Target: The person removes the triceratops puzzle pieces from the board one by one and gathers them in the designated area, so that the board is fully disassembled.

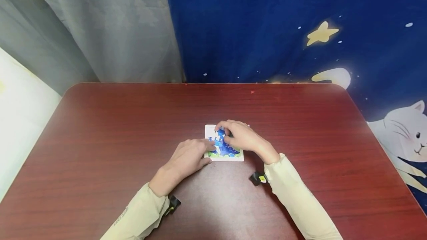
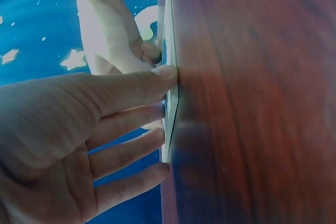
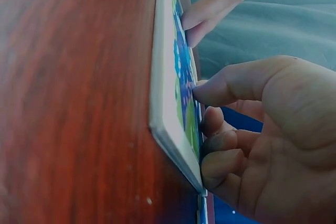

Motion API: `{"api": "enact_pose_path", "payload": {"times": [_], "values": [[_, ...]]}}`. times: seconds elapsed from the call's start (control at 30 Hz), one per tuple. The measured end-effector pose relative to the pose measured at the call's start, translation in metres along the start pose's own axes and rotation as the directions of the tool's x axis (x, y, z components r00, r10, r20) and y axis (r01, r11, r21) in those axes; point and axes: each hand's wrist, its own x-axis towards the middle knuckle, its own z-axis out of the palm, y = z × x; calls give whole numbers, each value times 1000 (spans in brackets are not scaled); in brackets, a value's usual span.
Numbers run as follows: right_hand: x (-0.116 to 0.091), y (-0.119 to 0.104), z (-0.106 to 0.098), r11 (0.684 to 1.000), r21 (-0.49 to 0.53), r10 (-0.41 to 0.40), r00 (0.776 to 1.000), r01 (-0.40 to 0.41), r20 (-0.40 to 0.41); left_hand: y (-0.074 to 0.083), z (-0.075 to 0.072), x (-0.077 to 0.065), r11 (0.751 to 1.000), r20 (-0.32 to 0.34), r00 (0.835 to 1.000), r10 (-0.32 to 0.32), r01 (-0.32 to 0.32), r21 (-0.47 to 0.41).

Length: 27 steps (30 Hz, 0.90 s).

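Note:
A small white-framed jigsaw puzzle [image 1: 224, 159] with a blue dinosaur picture lies flat on the table, its lower part uncovered in the head view. My left hand [image 1: 190, 155] reaches over its left side with fairly straight fingers on the picture. The left thumb [image 2: 167, 73] touches the board's edge in the left wrist view. Over the upper right part of the puzzle is my right hand [image 1: 242, 136], fingers loosely bent. Its thumb [image 3: 202, 94] and fingertips rest at the picture surface, with a gap between thumb and forefinger. The right hand hides the board's upper right corner.
The reddish-brown wooden table [image 1: 133, 117] extends around the puzzle on all sides. A grey curtain [image 1: 123, 29] and a dark blue cloth [image 1: 240, 29] with stars and a cat hang behind its far edge. Black straps [image 1: 257, 178] show at the wrists.

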Motion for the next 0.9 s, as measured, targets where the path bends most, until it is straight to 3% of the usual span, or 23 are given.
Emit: {"api": "enact_pose_path", "payload": {"times": [0.9], "values": [[2,-2,0,1000,5,-25,999,25,23,-2,0,-1,1000,-8,1000,-3,3,-23]]}}
